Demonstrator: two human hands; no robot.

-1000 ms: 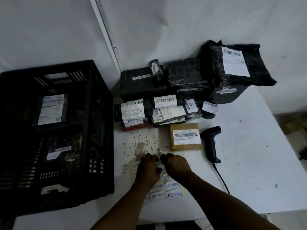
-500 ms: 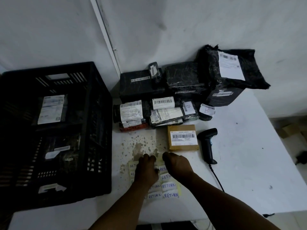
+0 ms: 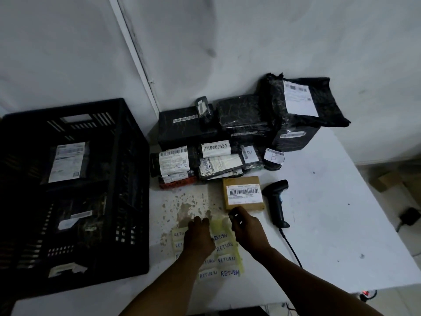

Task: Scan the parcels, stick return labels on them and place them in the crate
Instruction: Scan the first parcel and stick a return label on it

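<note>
Parcels: a group of black-wrapped parcels stands at the back of the desk against the wall; one brown parcel with a barcode label lies alone in front of them.
Crate: black crate on the desk's left side, with labelled parcels already inside.
Return labels: a yellow backing sheet carrying white labels marked RETURN lies flat near the front edge.
Left hand: rests palm-down on the sheet, fingers straight; grip holds nothing.
Right hand: raised just above the sheet's far right corner, at the brown parcel's near edge; fingers curled, grip narrow. Whether a label is pinched cannot be told.
Scanner: black handheld scanner lies just right of the brown parcel, its cable trailing toward the front edge.
</note>
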